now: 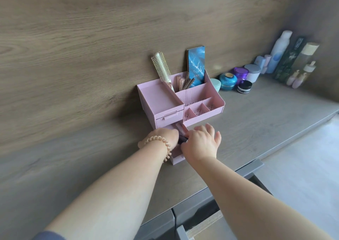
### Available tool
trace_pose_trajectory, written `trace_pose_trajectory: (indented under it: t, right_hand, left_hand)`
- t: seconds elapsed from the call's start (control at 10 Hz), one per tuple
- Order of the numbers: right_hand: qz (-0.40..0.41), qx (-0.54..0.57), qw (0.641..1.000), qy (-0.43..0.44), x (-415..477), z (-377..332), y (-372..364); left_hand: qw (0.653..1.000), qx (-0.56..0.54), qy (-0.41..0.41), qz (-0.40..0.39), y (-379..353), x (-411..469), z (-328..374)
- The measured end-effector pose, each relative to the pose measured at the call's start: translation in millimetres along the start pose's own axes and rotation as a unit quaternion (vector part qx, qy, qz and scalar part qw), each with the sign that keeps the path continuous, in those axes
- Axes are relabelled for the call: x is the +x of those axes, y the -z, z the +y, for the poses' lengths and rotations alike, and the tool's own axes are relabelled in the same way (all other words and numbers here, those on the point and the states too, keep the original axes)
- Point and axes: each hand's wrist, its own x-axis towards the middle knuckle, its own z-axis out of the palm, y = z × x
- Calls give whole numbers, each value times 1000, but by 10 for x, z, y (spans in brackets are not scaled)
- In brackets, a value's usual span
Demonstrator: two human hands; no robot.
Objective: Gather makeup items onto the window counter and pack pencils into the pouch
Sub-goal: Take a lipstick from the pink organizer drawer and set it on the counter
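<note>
A pink makeup organiser (pixel 161 100) stands against the wooden wall, its lower drawer (pixel 176 158) pulled out toward me. Both hands reach into that drawer. My left hand (pixel 165 136), with a coil hair tie on the wrist, curls down into it; what it holds is hidden. My right hand (pixel 200 142) pinches a pink tube with a dark cap (pixel 182 132) between thumb and forefinger, other fingers spread. The back slots hold a round hairbrush (pixel 161 68), several brown pencils (pixel 189 83) and a blue feather-print palette (pixel 196 65).
Jars (pixel 228 81) and tall bottles (pixel 280 52) line the wall at the right on the grey counter (pixel 256 115). The counter's front edge runs diagonally; below it a cabinet drawer (pixel 201 219) stands open near my right forearm.
</note>
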Motion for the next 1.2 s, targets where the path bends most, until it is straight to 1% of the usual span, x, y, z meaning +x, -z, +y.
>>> trace_pose_trajectory:
  t: [0.1,0.2,0.3,0.4,0.5,0.6,0.7,0.8,0.9,1.0,1.1,1.2]
  right_hand:
    - [7,5,1000,-9,-14,-14,-29]
    - [18,9,1000,-15,-28,-5,-34]
    - [26,15,999,-26,-34,-10,-37]
    - [55,21,998,-28,-70,-7,-65]
    - [92,62,993,-40,-116,9,-80]
    - [125,147,980,-54,-168,-8,-40]
    - [144,227,962,-45,-216,-9,30]
    - [156,262,952,-26,-280,52,133]
    - [178,294,939,-25,-430,187,273]
    - [221,334,915,-42,-642,439,493]
    - [257,338,903,-71,-897,789,767]
    - [279,314,902,-99,-1199,1204,1019]
  left_hand:
    - [999,36,-8,-25,11,37,72]
    - [996,45,-14,-71,30,55,139]
    - [997,41,-13,-64,-116,265,27]
    - [999,37,35,20,-159,234,-43]
    - [995,27,42,87,-187,79,-61]
    - [982,49,-26,183,-211,-173,-117]
    - [956,24,-90,280,-226,-300,-247]
    - [918,-94,-195,333,-200,-408,-254]
    - [908,-196,-249,275,-193,-581,-44]
    - [890,-257,-304,222,-294,-831,295]
    - [893,-257,-345,134,-482,-1168,596]
    - [889,-244,-384,49,-697,-1564,823]
